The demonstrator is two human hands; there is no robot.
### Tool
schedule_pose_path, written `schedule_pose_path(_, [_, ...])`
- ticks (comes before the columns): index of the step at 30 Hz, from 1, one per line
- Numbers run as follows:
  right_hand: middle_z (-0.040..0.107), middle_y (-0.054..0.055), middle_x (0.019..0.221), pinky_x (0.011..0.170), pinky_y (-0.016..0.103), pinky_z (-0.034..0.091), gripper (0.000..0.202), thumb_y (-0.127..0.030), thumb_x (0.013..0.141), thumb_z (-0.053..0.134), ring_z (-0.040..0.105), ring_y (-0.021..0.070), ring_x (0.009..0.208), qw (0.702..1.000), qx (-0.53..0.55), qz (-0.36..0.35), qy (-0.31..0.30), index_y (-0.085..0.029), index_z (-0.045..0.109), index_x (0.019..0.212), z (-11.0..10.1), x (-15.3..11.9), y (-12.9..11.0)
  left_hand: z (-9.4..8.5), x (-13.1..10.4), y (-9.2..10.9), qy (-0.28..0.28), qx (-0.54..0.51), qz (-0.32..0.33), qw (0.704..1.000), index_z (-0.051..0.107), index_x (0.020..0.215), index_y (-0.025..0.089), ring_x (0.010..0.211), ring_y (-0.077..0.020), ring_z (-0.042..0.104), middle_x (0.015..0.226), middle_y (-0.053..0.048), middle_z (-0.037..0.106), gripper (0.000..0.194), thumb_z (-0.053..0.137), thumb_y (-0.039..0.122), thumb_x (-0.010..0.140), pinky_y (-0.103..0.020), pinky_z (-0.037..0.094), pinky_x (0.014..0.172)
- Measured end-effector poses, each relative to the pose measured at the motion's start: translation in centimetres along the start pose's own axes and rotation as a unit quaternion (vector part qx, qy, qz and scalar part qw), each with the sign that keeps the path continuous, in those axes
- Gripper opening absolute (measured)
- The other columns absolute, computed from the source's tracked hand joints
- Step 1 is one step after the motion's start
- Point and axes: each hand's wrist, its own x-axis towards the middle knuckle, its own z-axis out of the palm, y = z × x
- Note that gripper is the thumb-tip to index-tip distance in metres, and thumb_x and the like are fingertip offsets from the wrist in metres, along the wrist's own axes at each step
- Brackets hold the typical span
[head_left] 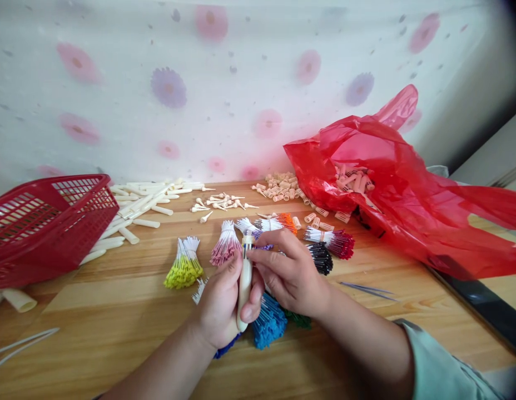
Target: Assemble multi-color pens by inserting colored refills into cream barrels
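A cream pen barrel (244,289) stands nearly upright in my left hand (224,300), its fingers wrapped round the lower part. The fingers of my right hand (289,272) are closed at the barrel's slotted top; whether they pinch a small part there is too small to tell. Around my hands lie bundles of thin coloured refills: yellow (183,265), pink (226,244), orange (286,222), black (322,258), dark red (341,243) and light blue (269,322). Purple, green and dark blue ones are partly hidden by my hands.
A red basket (53,222) stands at the left beside piled cream barrels (145,200). Small cream tips (220,201) and slotted pink pieces (283,186) lie at the back. A red plastic bag (391,183), tweezers (368,289) and a dark flat device (479,305) are on the right.
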Motion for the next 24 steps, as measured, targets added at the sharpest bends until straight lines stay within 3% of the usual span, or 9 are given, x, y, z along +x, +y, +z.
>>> schedule_pose_path(4, [0.058,0.009,0.093,0.076,0.035,0.052,0.024,-0.008,0.085,0.049,0.058,0.0192,0.09,0.997,0.062,0.038,0.007,-0.017,0.064,0.1,0.6,-0.1,-0.1,-0.1,0.1,0.0,0.009,0.007,0.01,1.0,0.055,0.061,0.013,0.024,-0.0046,0.039,0.04,0.0,0.055,0.046,0.046,0.047,0.091,-0.012,0.032,0.026])
schedule_pose_path(7, [0.058,0.009,0.096,0.076,0.036,0.053,0.028,-0.009,0.085,0.049,0.058,0.0191,0.09,0.998,0.049,0.03,0.011,-0.02,0.064,0.106,0.8,-0.3,0.1,-0.2,0.1,0.1,-0.004,0.007,0.006,1.0,0.054,0.058,0.012,0.023,-0.0039,0.037,0.039,0.0,0.053,0.05,0.044,0.047,0.091,-0.012,0.032,0.026])
schedule_pose_path(11, [0.059,0.008,0.1,0.078,0.035,0.053,0.034,-0.01,0.086,0.05,0.059,0.0185,0.093,0.996,0.076,0.024,0.027,-0.022,0.062,0.115,0.5,-0.4,0.4,-0.3,0.0,0.3,-0.019,-0.005,-0.003,1.0,0.058,0.069,0.014,0.023,-0.0043,0.038,0.043,0.001,0.056,0.044,0.04,0.046,0.093,-0.012,0.032,0.027])
schedule_pose_path(17, [0.055,0.01,0.113,0.093,0.041,0.048,0.032,-0.02,0.089,0.052,0.054,0.0212,0.109,0.98,0.152,0.13,0.02,-0.024,0.06,0.12,-0.2,0.1,1.1,-0.2,-0.1,0.2,-0.021,0.01,-0.027,0.999,0.059,0.08,0.015,0.023,-0.0042,0.035,0.043,0.001,0.055,0.044,0.035,0.048,0.094,-0.012,0.03,0.027])
schedule_pose_path(24, [0.057,0.008,0.104,0.091,0.041,0.048,0.022,-0.021,0.089,0.053,0.057,0.0199,0.1,0.95,0.253,0.184,0.018,-0.022,0.064,0.107,0.2,0.1,1.5,0.1,-0.1,0.0,0.0,0.03,-0.009,1.0,0.058,0.078,0.015,0.023,-0.0039,0.033,0.041,0.001,0.054,0.042,0.034,0.046,0.095,-0.012,0.03,0.025])
